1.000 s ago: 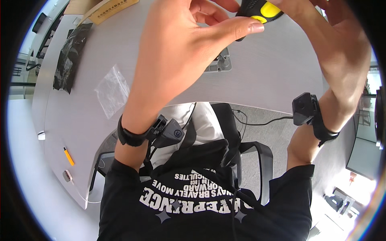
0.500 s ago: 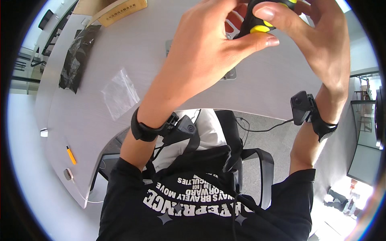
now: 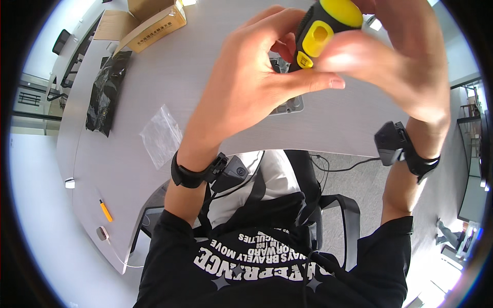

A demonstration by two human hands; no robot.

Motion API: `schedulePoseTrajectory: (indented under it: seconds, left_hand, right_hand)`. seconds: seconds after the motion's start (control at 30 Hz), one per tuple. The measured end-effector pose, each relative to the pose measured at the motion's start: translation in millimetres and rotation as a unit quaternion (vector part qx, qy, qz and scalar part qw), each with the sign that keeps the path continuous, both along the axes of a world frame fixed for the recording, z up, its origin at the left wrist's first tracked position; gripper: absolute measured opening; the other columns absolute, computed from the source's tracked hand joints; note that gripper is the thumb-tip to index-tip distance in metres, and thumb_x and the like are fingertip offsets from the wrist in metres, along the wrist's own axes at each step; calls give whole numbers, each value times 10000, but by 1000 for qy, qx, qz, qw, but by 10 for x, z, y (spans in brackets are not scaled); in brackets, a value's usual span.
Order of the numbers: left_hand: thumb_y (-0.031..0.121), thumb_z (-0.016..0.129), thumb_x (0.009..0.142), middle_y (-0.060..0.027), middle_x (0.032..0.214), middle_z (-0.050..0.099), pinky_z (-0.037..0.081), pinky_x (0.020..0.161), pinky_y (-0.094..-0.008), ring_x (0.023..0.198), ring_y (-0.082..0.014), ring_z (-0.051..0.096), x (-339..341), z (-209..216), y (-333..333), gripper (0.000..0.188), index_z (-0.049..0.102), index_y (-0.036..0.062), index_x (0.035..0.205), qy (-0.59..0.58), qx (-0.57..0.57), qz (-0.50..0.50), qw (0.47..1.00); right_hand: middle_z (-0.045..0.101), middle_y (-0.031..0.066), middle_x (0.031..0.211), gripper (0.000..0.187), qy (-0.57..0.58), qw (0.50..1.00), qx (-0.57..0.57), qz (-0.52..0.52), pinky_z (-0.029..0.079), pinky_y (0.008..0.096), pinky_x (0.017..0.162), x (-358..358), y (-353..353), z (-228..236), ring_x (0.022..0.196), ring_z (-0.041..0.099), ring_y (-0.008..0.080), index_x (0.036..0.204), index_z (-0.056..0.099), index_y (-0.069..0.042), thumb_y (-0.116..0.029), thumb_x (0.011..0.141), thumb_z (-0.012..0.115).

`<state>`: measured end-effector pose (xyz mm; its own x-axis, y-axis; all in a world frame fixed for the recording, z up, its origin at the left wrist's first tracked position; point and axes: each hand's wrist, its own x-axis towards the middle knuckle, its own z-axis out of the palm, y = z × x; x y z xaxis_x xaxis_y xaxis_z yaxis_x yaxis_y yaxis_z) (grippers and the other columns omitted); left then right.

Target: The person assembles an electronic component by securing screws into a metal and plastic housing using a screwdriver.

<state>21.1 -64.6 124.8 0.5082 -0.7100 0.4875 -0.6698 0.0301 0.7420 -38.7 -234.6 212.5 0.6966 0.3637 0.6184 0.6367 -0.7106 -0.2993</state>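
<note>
High over the table, between my two hands, is a thick black-and-yellow screwdriver handle (image 3: 317, 38), tilted, with yellow ovals on its side and a yellow rounded end. My left hand (image 3: 259, 72) is closed around its lower part, thumb stretched along the near side. From the right, my right hand (image 3: 395, 61) grips it near the yellow end; the thumb is smeared by motion and the other fingers are mostly hidden. Whatever shaft or tip it has is out of sight. Below my left hand lies a grey metal-looking part (image 3: 291, 106), largely covered by the hand.
On the left of the table lie a clear plastic bag (image 3: 161, 136), a crumpled black bag (image 3: 107, 92) and an open cardboard box (image 3: 159, 31). Nearer are an orange-handled tool (image 3: 106, 211) and a small round device (image 3: 102, 233) with a white cable. Both wrists carry strapped black cameras.
The screwdriver handle has turned and come lower, showing more of its yellow side and end. My right thumb has shifted along it. The whole view has tilted slightly, moving the table items down and right.
</note>
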Motion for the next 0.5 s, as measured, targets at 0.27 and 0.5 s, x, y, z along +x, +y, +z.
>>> schedulePoseTrajectory:
  seconds: [0.27, 0.5]
  left_hand:
    - [-76, 706, 794, -155, 1168, 612, 508, 895, -355, 1040, -258, 637, 35, -5, 13, 617, 440, -29, 1349, 155, -95, -100, 978]
    - [-42, 661, 854, -162, 1120, 627, 508, 892, -338, 1003, -255, 650, -8, -43, -82, 478, 468, -47, 1291, 103, -79, -88, 988]
  right_hand:
    - [581, 2, 699, 328, 31, 999, 44, 7, 356, 211, 469, 10, 50, -15, 552, 481, 57, 787, 631, -13, -207, 709, 883]
    - [556, 2, 687, 377, -41, 996, -41, 67, 332, 219, 470, 10, -14, 84, 537, 450, 62, 777, 606, -33, -279, 710, 883]
